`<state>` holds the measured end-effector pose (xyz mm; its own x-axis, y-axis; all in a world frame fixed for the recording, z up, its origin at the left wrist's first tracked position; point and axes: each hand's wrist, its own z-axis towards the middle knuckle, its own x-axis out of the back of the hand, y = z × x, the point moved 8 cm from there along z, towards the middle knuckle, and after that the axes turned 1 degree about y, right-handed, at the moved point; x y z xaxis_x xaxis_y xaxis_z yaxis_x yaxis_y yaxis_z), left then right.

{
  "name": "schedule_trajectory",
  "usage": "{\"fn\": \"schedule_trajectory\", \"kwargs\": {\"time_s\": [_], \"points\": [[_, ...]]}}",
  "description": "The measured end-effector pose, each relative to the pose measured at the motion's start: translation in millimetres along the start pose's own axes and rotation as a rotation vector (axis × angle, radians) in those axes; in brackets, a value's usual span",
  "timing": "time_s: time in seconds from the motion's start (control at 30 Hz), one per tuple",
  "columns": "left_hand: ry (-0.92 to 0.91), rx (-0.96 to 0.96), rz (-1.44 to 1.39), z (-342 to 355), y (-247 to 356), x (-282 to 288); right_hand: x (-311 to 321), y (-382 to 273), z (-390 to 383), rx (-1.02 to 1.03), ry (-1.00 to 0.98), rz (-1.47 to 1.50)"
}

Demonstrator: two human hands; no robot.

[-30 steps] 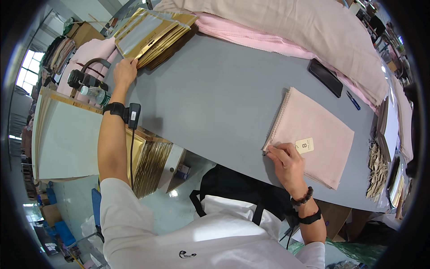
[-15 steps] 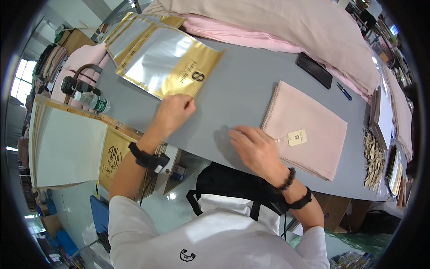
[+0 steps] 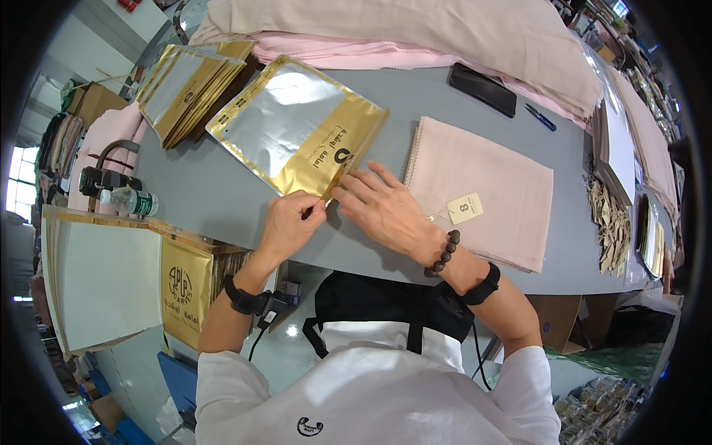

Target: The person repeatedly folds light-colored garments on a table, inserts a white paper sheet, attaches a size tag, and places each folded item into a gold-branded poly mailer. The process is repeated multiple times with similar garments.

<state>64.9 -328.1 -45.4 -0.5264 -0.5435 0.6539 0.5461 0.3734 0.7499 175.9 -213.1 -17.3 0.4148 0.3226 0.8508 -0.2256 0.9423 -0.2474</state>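
A gold bag with a silvery clear window [image 3: 297, 122] lies slanted on the grey table, apart from a stack of like bags [image 3: 185, 93]. My left hand [image 3: 293, 226] is closed in a pinch on its near edge. Beside it, my right hand [image 3: 386, 211] touches the same edge with fingers stretched out; its fingertips lie close to the left hand. To the right rests a folded pale pink cloth [image 3: 489, 170] with a stitched edge. A cream tag [image 3: 464, 208] hangs on a string by the cloth's left part, near my right wrist.
A black phone [image 3: 483, 90] and a dark blue pen [image 3: 540, 117] lie at the far right. Heaped beige and pink cloth [image 3: 415, 26] lines the back. A plastic bottle [image 3: 130, 202] stands at the left. Loose tan strings or tags [image 3: 610, 222] hang at the right edge.
The gold bag has been pulled off the stack, nearer and to the right. My right hand has moved left from beside the cloth to the bag's edge. The view has shifted.
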Motion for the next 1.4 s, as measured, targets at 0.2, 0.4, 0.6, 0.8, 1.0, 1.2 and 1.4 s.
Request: {"fn": "schedule_trajectory", "kwargs": {"time_s": [0.2, 0.4, 0.6, 0.8, 1.0, 1.2, 1.4], "points": [[-0.072, 0.121, -0.089, 1.4, -14.8, -13.8, -8.1, -6.9, 2.8, 0.082, -0.059, 0.003], [0.099, 0.204, -0.107, -5.2, -20.5, -12.5, -17.4, 1.1, 6.6, 0.024, -0.112, 0.005], [0.157, -0.182, 0.161, -17.8, 22.3, -13.6, 47.0, 109.8, -17.1, -0.492, -0.076, 0.412], [0.115, -0.273, 0.278, -10.7, 48.7, -22.7, 87.9, 177.7, -39.7, -0.541, 0.003, -0.072], [0.054, -0.134, 0.307, 37.5, 47.9, -32.0, 55.2, 194.7, -50.2, -0.652, -0.347, 0.034], [-0.097, 0.098, 0.063, 56.7, 26.7, -57.5, 44.6, 128.5, -48.2, -0.491, -0.062, 0.391], [0.004, 0.018, -0.06, 19.9, 36.2, -60.8, 28.5, 97.0, -39.2, -0.551, 0.043, 0.38]]}}
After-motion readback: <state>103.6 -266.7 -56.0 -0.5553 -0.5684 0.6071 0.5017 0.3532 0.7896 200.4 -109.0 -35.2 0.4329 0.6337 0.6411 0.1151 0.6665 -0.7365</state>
